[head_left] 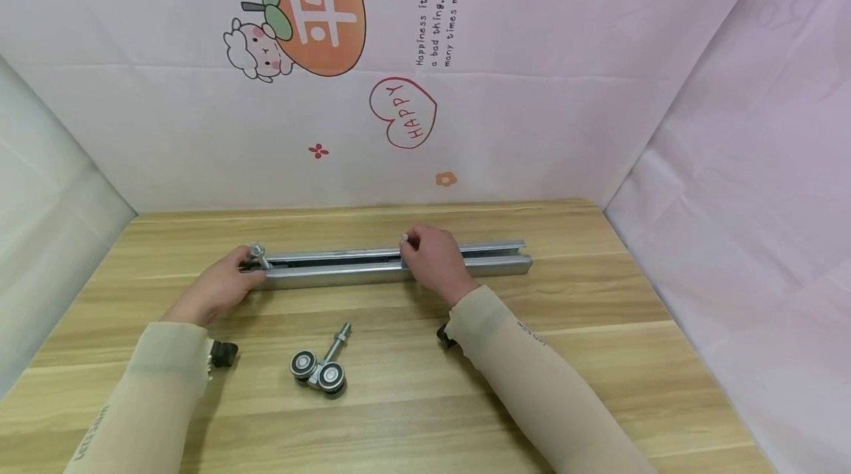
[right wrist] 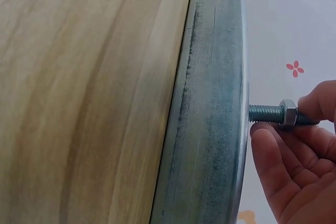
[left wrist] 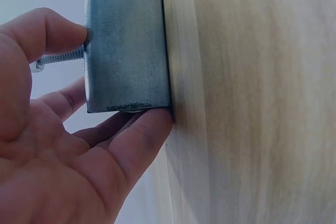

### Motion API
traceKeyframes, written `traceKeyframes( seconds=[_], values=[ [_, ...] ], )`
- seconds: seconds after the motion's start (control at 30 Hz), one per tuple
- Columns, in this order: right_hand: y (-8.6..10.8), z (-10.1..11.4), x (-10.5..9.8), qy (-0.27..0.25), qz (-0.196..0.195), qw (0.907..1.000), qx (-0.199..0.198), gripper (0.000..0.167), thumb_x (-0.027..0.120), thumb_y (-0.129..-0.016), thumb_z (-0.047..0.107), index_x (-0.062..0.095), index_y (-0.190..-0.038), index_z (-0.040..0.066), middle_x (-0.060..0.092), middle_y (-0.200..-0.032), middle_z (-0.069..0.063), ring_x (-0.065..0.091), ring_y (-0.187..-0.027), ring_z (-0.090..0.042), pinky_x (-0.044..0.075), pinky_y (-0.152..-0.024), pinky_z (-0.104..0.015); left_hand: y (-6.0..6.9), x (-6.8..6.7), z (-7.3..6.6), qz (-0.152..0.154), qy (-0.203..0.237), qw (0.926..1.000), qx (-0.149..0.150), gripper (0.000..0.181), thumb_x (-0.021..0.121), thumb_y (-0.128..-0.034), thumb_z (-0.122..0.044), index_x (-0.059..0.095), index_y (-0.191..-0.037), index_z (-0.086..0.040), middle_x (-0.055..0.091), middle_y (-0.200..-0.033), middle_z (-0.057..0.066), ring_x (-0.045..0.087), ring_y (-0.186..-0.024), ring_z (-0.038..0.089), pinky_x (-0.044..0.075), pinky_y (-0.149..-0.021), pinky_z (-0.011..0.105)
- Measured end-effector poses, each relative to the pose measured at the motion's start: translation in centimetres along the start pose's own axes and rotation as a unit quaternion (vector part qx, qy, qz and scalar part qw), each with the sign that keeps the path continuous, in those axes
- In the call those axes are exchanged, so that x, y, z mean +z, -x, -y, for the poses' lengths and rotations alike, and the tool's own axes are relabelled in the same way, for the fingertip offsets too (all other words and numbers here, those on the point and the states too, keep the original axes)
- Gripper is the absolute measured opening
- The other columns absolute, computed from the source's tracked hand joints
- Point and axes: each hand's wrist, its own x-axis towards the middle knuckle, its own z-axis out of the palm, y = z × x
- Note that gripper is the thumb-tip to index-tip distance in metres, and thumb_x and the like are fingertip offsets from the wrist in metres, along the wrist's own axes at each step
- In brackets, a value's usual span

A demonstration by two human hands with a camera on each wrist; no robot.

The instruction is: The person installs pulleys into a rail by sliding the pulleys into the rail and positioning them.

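Note:
A silver metal channel track [head_left: 332,278] lies across the wooden table, its slot facing up. My left hand [head_left: 222,283] grips its left end; in the left wrist view the thumb [left wrist: 65,34] presses the top edge while other fingers reach across the end face. Beside those fingers, a threaded bolt [head_left: 261,256] sticks up from the slot, leaning slightly. Around the middle of the track, my right hand [head_left: 435,260] pinches a second upright bolt [right wrist: 266,113] with a hex nut [right wrist: 287,115] on it. Whatever carries these bolts inside the track is hidden.
A loose roller trolley [head_left: 319,374] with black-rimmed wheels and a bolt lies on the table [head_left: 399,415] in front of the track, between the forearms. A printed white cloth [head_left: 532,127] hangs behind the table, with white cloth at both sides.

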Motion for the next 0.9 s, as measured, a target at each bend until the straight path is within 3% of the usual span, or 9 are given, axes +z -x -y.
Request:
traceKeyframes(
  seconds=[0.23,0.37,0.5,0.7,0.8,0.9],
  values=[
    [0.0,0.2,-0.3,-0.008,0.013,0.9999,0.006,0.021,0.055,-0.101,0.025,0.066,-0.105,0.008,0.063,-0.086,0.001,0.057,-0.074,-0.016,0.048,-0.068,-0.033,-0.1,0.0,0.1,-0.003,0.000,1.0000,0.002,0.037,0.054,-0.1003,-0.023,0.044,-0.129,-0.001,0.053,-0.116,0.022,0.051,-0.095,0.033,0.042,-0.076,0.043],
    [0.1,0.1,-0.9,-0.036,0.036,0.9983,0.029,0.030,0.055,-0.101,0.030,0.064,-0.122,0.010,0.067,-0.112,-0.003,0.062,-0.099,-0.018,0.051,-0.081,-0.037,-0.2,0.1,0.3,-0.007,0.003,1.0000,0.005,0.033,0.055,-0.1002,-0.023,0.046,-0.124,-0.002,0.055,-0.110,0.019,0.052,-0.089,0.030,0.043,-0.071,0.039],
    [0.3,0.1,-2.1,-0.080,0.024,0.9960,0.030,0.050,0.055,-0.101,0.037,0.051,-0.144,0.014,0.054,-0.140,-0.008,0.055,-0.120,-0.026,0.046,-0.095,-0.045,-0.2,0.0,0.3,-0.006,-0.003,1.0000,0.006,0.035,0.055,-0.1007,-0.025,0.046,-0.126,-0.002,0.055,-0.111,0.019,0.052,-0.090,0.031,0.042,-0.072,0.040],
    [1.6,1.5,-3.6,-0.125,-0.032,0.9910,-0.038,0.058,0.052,-0.101,0.042,0.043,-0.151,0.015,0.046,-0.149,-0.005,0.055,-0.121,-0.034,0.045,-0.095,-0.048,-0.1,0.0,0.2,-0.006,0.002,1.0000,0.005,0.034,0.055,-0.1006,-0.024,0.045,-0.124,-0.002,0.055,-0.110,0.019,0.051,-0.090,0.031,0.042,-0.071,0.040],
    [2.6,2.5,-3.7,-0.121,-0.027,0.9884,-0.088,0.058,0.051,-0.101,0.043,0.045,-0.150,0.012,0.046,-0.149,-0.002,0.056,-0.120,-0.033,0.047,-0.094,-0.047,-0.1,0.0,0.3,-0.006,0.000,1.0000,0.006,0.037,0.055,-0.1005,-0.025,0.045,-0.127,-0.001,0.055,-0.113,0.021,0.051,-0.092,0.032,0.042,-0.072,0.040],
    [3.6,3.6,-3.4,-0.114,0.007,0.9864,-0.118,0.059,0.050,-0.102,0.045,0.045,-0.149,0.010,0.047,-0.149,-0.003,0.055,-0.123,-0.029,0.045,-0.097,-0.044,-0.2,0.1,0.3,-0.006,-0.001,1.0000,0.005,0.038,0.055,-0.1005,-0.026,0.045,-0.128,-0.001,0.054,-0.114,0.022,0.051,-0.093,0.033,0.042,-0.073,0.041]
  ],
)
